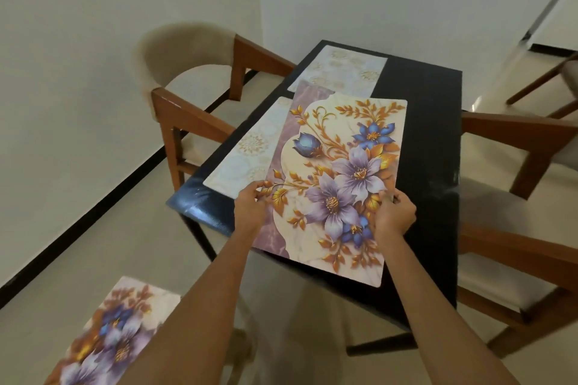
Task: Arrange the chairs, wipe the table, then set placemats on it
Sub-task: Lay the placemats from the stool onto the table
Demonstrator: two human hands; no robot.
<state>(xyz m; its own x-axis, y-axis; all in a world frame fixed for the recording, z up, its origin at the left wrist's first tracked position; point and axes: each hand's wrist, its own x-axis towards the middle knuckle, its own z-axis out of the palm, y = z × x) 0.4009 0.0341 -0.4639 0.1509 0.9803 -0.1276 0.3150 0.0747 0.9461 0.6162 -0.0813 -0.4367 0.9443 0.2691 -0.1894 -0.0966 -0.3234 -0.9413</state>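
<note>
Your left hand [250, 208] and right hand [394, 215] pinch floral placemat [336, 178] by opposite edges, over black table [428, 134]. Two pale placemats [339, 70] at 11 o'clock; chair [187, 87] at 10.

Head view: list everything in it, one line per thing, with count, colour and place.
Table: one, black, centre.
Pale mats: two, white with gold medallions, along the table's left side, one far, one near.
Floral mat: one, purple, blue and gold flowers, held over the table's near half, overlapping the near pale mat.
Second floral mat: one, same print, bottom left, blurred.
Chairs: at least three, brown wood with beige upholstery, one left, two right.
Hands: left hand and right hand grip the floral mat's side edges.
</note>
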